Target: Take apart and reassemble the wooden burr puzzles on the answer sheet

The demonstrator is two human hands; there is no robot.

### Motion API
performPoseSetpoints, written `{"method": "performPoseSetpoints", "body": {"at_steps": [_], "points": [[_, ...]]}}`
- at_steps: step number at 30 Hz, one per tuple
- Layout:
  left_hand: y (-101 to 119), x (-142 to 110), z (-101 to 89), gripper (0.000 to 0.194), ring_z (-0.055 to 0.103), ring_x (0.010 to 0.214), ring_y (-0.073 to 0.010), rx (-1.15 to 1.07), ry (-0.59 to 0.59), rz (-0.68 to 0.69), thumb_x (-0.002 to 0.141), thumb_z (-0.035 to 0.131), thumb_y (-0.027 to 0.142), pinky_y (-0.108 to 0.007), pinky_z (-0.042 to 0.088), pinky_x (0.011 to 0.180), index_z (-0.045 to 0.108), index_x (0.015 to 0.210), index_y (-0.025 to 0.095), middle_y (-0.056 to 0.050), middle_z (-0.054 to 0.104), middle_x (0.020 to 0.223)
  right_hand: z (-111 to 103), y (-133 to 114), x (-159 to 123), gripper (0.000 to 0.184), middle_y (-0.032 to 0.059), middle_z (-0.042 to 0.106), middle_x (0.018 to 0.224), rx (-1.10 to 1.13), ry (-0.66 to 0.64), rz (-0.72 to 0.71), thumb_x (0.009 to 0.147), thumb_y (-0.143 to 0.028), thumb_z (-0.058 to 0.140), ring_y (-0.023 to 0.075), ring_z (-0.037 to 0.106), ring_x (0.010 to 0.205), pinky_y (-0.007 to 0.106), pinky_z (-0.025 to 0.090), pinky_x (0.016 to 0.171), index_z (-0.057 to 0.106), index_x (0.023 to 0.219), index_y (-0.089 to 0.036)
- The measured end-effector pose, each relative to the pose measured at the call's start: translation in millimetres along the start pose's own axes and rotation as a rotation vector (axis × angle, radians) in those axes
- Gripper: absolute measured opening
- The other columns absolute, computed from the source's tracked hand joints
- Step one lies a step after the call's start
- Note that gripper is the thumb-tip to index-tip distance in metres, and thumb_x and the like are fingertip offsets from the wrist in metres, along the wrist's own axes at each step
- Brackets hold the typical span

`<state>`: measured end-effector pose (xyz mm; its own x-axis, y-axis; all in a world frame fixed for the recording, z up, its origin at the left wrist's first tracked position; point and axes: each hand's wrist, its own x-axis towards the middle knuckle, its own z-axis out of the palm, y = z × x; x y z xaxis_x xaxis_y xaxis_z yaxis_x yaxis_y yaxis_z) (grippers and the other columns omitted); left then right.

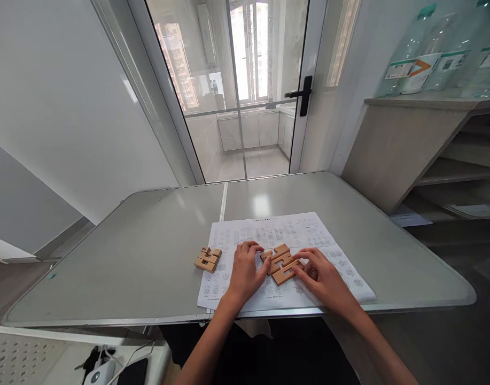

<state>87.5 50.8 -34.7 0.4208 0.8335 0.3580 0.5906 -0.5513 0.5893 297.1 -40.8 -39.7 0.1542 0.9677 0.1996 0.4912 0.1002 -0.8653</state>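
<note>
Three notched wooden puzzle pieces lie side by side on printed sheets in front of me: a far piece (282, 249), a middle piece (284, 260) and a near piece (284, 274). My left hand (245, 271) rests at their left ends, its thumb and curved fingers apart, the thumb against or very close to the middle piece. At the other end, my right hand (323, 277) has thumb and index finger on the right end of the near piece. More notched wooden pieces (208, 260) lie together left of my left hand; one bears a dark mark like a number.
Printed sheets (341, 267) with rows of small diagrams lie on the grey table (156, 256). Beyond it stands a glass door (253, 133). Large clear bottles (413, 53) stand on a shelf unit (405, 139) at right. Cables and a white charger (100, 372) sit low at left.
</note>
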Motion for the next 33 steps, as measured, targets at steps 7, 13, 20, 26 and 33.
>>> {"method": "performPoseSetpoints", "body": {"at_steps": [7, 13, 20, 26, 33], "points": [[-0.6, 0.7, -1.5, 0.008, 0.060, 0.115, -0.0303, -0.044, -0.006, -0.028, 0.090, 0.071, 0.028, -0.050, 0.050, 0.101, 0.068, 0.093, 0.021, -0.010, 0.066, 0.116, 4.4, 7.8, 2.0, 0.037, 0.0054, 0.069, 0.099, -0.093, -0.040, 0.044, 0.091, -0.048, 0.067, 0.0184, 0.059, 0.063, 0.037, 0.054, 0.069, 0.064, 0.120, -0.025], [1.1, -0.4, -3.9, 0.007, 0.059, 0.113, -0.0282, -0.023, -0.022, 0.010, 0.096, 0.065, 0.027, -0.046, 0.050, 0.100, 0.066, 0.093, 0.021, -0.009, 0.067, 0.114, 6.8, 4.3, -1.6, 0.044, 0.0038, 0.068, 0.101, -0.158, -0.071, 0.049, 0.085, -0.047, 0.076, 0.0174, 0.058, 0.063, 0.034, 0.052, 0.066, 0.062, 0.120, -0.025], [1.4, -5.1, -12.3, 0.015, 0.065, 0.098, -0.0269, -0.072, 0.057, -0.086, 0.102, 0.055, 0.035, -0.041, 0.052, 0.087, 0.063, 0.098, 0.022, -0.007, 0.069, 0.101, 12.3, -2.8, -4.2, 0.033, 0.0040, 0.069, 0.108, -0.199, 0.012, 0.052, 0.087, -0.050, 0.073, 0.0184, 0.064, 0.068, 0.035, 0.054, 0.068, 0.067, 0.110, -0.027], [8.4, -27.2, -31.9, 0.026, 0.070, 0.084, -0.0234, -0.286, 0.087, -0.247, 0.102, 0.055, 0.048, -0.035, 0.051, 0.078, 0.059, 0.097, 0.023, -0.004, 0.074, 0.090, 11.5, -2.9, -4.7, 0.026, 0.0041, 0.072, 0.103, -0.168, -0.046, 0.055, 0.091, -0.052, 0.066, 0.0229, 0.068, 0.075, 0.036, 0.052, 0.067, 0.069, 0.100, -0.028], [17.0, -45.6, -38.5, 0.036, 0.065, 0.052, -0.0120, -0.774, -0.017, -0.387, 0.099, 0.056, 0.058, -0.023, 0.039, 0.047, 0.050, 0.097, 0.022, -0.007, 0.079, 0.098, 18.1, -18.2, -9.6, 0.043, 0.0063, 0.074, 0.089, 0.020, -0.008, 0.056, 0.098, -0.065, 0.050, 0.0244, 0.066, 0.072, 0.036, 0.050, 0.067, 0.066, 0.096, -0.026]]}}
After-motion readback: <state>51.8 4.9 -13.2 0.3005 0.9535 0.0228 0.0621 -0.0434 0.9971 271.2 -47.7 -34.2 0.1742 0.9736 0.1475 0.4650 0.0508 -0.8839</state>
